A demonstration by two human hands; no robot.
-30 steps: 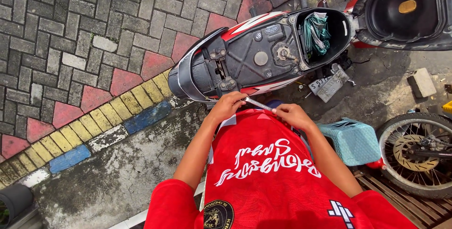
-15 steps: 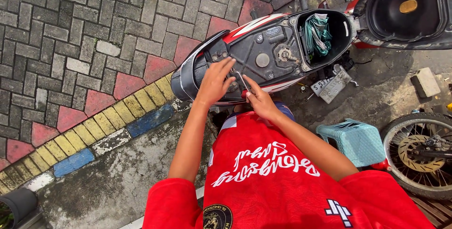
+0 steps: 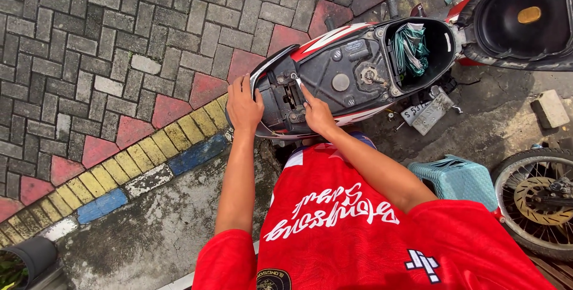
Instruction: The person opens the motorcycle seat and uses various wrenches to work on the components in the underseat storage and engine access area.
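A scooter (image 3: pixel 349 78) stands in front of me with its seat (image 3: pixel 525 18) swung open and its black under-seat panel bare. My left hand (image 3: pixel 243 104) grips the grey rear grab rail (image 3: pixel 265 66) at the tail end. My right hand (image 3: pixel 316 114) is shut on a thin metal tool (image 3: pixel 297 79). The tool's tip touches the recessed fittings at the back of the panel. The storage bin (image 3: pixel 439 51) holds a crumpled green and white cloth (image 3: pixel 409 45). My red shirt fills the lower part of the view.
A loose number plate (image 3: pixel 431 113) lies on the concrete beside the scooter. A teal plastic stool (image 3: pixel 456 176) sits at my right, a detached wheel (image 3: pixel 534 197) beyond it. Brick paving with a painted kerb (image 3: pixel 149 164) runs to the left. A black pot (image 3: pixel 27 257) stands at the bottom left.
Both hands rose from in front of my chest to the scooter's tail. The left hand took hold of the grab rail and the right hand brought the tool onto the panel.
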